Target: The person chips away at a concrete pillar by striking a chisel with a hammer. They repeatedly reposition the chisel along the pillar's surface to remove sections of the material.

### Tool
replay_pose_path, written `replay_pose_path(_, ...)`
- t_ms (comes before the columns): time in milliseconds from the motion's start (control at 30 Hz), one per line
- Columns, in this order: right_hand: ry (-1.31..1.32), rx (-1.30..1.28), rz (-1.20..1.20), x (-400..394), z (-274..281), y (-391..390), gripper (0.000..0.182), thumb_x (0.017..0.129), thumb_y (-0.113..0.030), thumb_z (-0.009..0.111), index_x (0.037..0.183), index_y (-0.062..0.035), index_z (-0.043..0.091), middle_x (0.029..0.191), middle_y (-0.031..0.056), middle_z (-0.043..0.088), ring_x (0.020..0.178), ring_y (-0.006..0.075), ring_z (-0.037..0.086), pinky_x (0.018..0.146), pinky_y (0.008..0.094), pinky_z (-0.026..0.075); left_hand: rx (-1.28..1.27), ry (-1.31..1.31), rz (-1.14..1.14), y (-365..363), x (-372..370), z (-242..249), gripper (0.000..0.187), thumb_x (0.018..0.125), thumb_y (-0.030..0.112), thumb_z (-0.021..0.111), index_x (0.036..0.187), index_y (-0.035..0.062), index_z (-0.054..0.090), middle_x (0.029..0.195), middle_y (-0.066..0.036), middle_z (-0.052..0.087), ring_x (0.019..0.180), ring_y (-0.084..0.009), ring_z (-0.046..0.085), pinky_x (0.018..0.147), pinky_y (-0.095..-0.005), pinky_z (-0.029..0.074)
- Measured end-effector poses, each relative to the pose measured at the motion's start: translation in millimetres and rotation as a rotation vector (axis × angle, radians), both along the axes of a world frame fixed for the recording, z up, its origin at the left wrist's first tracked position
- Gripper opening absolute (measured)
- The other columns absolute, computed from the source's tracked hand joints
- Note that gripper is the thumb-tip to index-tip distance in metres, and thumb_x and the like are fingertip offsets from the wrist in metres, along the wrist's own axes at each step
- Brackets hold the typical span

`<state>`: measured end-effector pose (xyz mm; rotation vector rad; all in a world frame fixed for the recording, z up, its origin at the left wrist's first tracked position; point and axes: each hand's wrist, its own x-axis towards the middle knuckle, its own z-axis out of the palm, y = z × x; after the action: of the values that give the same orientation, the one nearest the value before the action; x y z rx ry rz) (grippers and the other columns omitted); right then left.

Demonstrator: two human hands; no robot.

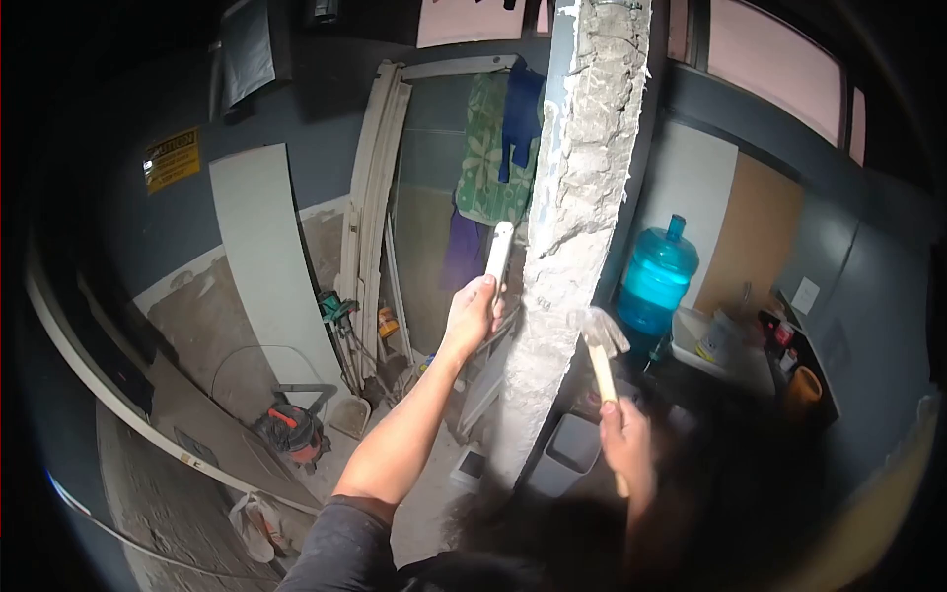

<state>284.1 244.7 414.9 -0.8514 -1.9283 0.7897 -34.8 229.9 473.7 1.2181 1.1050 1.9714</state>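
My left hand is closed around a slim pale bar with a rounded end and a small dark hole; I cannot make out its exact kind. It points up, just left of a rough concrete column whose surface is chipped and uneven. Lower down on the other side, my right hand grips the wooden handle of a hammer. The hammer's grey metal head is at the column's right edge; whether it touches cannot be told. Part of the right forearm is in shadow.
A blue water jug stands right of the column, near a cluttered sink. Below is a grey bin. A red-and-black vacuum, a leaning panel and a door frame with hanging cloths are on the left.
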Motion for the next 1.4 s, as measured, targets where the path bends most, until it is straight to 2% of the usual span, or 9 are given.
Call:
replay_pose_path(233,-0.058,0.584,0.031,-16.2,132.9,-33.6,0.023,0.1,-0.023,0.056,0.087,-0.0033,0.056,0.066,0.0195,0.058,0.064,0.0409,0.061,0.056,0.0453,0.045,-0.015,0.117,-0.067,15.5,-8.7,35.5,0.039,0.106,0.045,0.044,0.099,0.0088,0.058,0.063,0.004,0.05,0.048,-0.0066,0.043,0.042,-0.0233,0.031)
replay_pose_path(533,-0.295,1.259,-0.12,-62.8,223.4,-59.0,0.028,0.101,-0.029,0.057,0.09,-0.0034,0.052,0.065,0.022,0.057,0.065,0.0459,0.06,0.055,0.0517,0.046,-0.136,0.255,0.03,25.0,-23.2,17.9,0.043,0.104,0.046,0.046,0.1,0.006,0.06,0.069,0.001,0.056,0.055,-0.0103,0.051,0.05,-0.0261,0.04)
replay_pose_path(633,-0.177,0.872,-0.137,-72.5,194.6,-57.0,0.03,0.1,-0.031,0.058,0.088,-0.0036,0.052,0.065,0.0231,0.058,0.066,0.0468,0.061,0.055,0.0533,0.047,-0.143,0.622,0.289,17.1,-6.8,17.1,0.048,0.094,0.045,0.065,0.104,-0.0015,0.064,0.092,-0.019,0.07,0.093,-0.0279,0.068,0.085,-0.0415,0.051)
replay_pose_path(767,-0.337,0.818,-0.228,-80.3,110.5,-20.1,0.036,0.096,-0.038,0.062,0.084,-0.0055,0.052,0.064,0.0213,0.059,0.066,0.0457,0.063,0.056,0.052,0.049,-0.101,0.728,0.497,57.7,0.1,-9.7,0.041,0.089,0.036,0.065,0.101,-0.0029,0.061,0.093,-0.031,0.068,0.094,-0.0474,0.066,0.085,-0.0515,0.052)
replay_pose_path(1033,-0.163,0.551,-0.115,-86.2,10.5,-31.7,0.034,0.094,-0.034,0.065,0.087,-0.0027,0.055,0.062,0.0242,0.06,0.06,0.0456,0.062,0.053,0.0525,0.048,-0.074,0.611,0.513,66.6,3.8,-26.8,0.036,0.093,0.038,0.065,0.094,0.0021,0.069,0.082,-0.02,0.07,0.073,-0.0293,0.07,0.069,-0.0409,0.052)
replay_pose_path(1133,-0.164,0.467,-0.156,-88.0,22.2,-49.3,0.035,0.094,-0.035,0.066,0.089,-0.0017,0.055,0.065,0.0245,0.061,0.062,0.045,0.063,0.053,0.0511,0.05,-0.003,0.341,0.43,75.2,3.6,-39.1,0.032,0.097,0.031,0.062,0.077,0.0049,0.064,0.069,-0.02,0.063,0.066,-0.0382,0.064,0.061,-0.0461,0.047)
replay_pose_path(1167,-0.138,0.531,-0.119,-87.5,35.0,-57.5,0.036,0.093,-0.036,0.067,0.089,-0.002,0.055,0.065,0.0226,0.061,0.061,0.0433,0.064,0.054,0.0496,0.051,0.009,0.207,0.42,71.8,10.4,-24.5,0.032,0.097,0.03,0.061,0.079,0.0038,0.064,0.07,-0.021,0.063,0.066,-0.0382,0.064,0.061,-0.0464,0.047)
replay_pose_path(1200,-0.114,0.597,-0.078,-87.7,47.7,-63.7,0.038,0.091,-0.038,0.068,0.089,-0.0023,0.055,0.065,0.0207,0.061,0.06,0.0415,0.065,0.054,0.0482,0.052,-0.093,0.701,0.665,57.4,17.4,-20.1,0.032,0.097,0.03,0.061,0.082,0.0019,0.063,0.073,-0.022,0.064,0.066,-0.0378,0.064,0.062,-0.047,0.047)
replay_pose_path(1400,-0.014,1.014,0.063,-97.4,90.3,-64.1,0.046,0.085,-0.046,0.072,0.091,-0.0037,0.056,0.067,0.0123,0.059,0.055,0.0313,0.065,0.05,0.0418,0.052,0.033,0.469,0.53,67.7,9.5,-26.2,0.025,0.092,0.021,0.066,0.086,-0.0031,0.065,0.07,-0.022,0.064,0.06,-0.0278,0.062,0.061,-0.0415,0.049)
